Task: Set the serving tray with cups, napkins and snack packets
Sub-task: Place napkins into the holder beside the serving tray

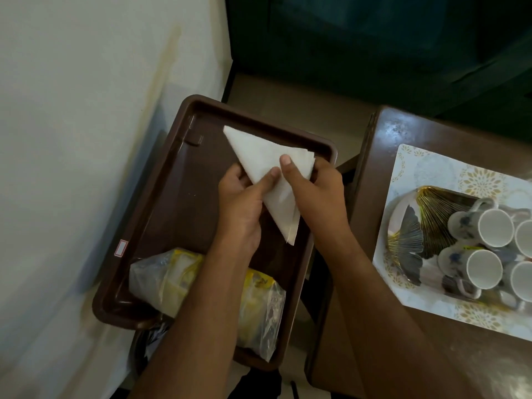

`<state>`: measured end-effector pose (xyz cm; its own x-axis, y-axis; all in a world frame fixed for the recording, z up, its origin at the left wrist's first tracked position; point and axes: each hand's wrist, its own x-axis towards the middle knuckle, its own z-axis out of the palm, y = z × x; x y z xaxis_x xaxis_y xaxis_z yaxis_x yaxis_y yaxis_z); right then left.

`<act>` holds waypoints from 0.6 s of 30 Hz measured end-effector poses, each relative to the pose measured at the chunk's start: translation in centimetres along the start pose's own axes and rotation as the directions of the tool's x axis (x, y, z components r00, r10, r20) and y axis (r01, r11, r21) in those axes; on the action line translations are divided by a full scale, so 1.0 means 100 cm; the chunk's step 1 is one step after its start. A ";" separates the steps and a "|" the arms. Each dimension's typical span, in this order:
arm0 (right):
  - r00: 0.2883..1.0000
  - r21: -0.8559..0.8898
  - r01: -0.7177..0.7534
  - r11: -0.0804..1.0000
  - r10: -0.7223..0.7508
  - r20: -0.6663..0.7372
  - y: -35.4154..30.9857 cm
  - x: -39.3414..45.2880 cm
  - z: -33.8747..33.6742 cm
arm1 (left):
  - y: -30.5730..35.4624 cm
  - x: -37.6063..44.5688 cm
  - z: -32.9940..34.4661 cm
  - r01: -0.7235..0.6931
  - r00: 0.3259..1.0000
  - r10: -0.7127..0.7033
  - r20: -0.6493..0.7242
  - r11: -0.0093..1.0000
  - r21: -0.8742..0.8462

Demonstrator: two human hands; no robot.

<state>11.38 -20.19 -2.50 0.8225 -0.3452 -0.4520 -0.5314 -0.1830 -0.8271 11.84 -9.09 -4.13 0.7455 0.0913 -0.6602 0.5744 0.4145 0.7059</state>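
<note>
A white napkin [260, 159] folded into a triangle hangs just above the brown serving tray [175, 180]. My left hand [244, 203] pinches its left edge and my right hand [312, 191] holds its right edge, thumb on top. Clear snack packets with yellow contents [167, 277] lie at the near end of the tray, partly hidden by my left forearm. Several white cups [483, 228] with blue flowers lie on their sides on a patterned white tray [417, 165] at the right.
The patterned tray sits on a dark brown table [383, 133], with gold and silver fan-shaped plates [426, 223] beside the cups. A white wall is at the left and dark green furniture at the back. A narrow gap separates the two trays' supports.
</note>
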 end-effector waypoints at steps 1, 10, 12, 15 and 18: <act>1.000 -0.013 0.016 1.000 -0.017 -0.011 0.000 -0.001 -0.001 | -0.001 -0.002 0.000 0.008 1.000 -0.008 0.014 1.000 0.006; 0.997 0.035 0.020 0.999 -0.017 -0.081 0.013 -0.014 -0.042 | -0.018 -0.027 0.019 0.080 0.996 -0.081 -0.033 0.997 -0.006; 0.994 0.044 0.037 0.998 -0.032 -0.109 0.017 -0.018 -0.058 | -0.026 -0.037 0.032 0.058 0.997 -0.055 -0.054 0.997 0.053; 0.988 0.024 0.056 0.998 -0.052 -0.145 0.023 -0.026 -0.086 | -0.040 -0.054 0.054 0.035 0.997 -0.029 -0.066 0.995 0.098; 0.976 0.012 0.094 0.995 -0.090 -0.198 0.032 -0.034 -0.118 | -0.058 -0.073 0.080 0.020 0.998 -0.012 -0.065 0.993 0.118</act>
<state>4.52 -30.47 0.36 0.8106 -0.5027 -0.3004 -0.4489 -0.2039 -0.8700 5.82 -19.39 -1.33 0.7149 0.1447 -0.6841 0.6250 0.3062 0.7180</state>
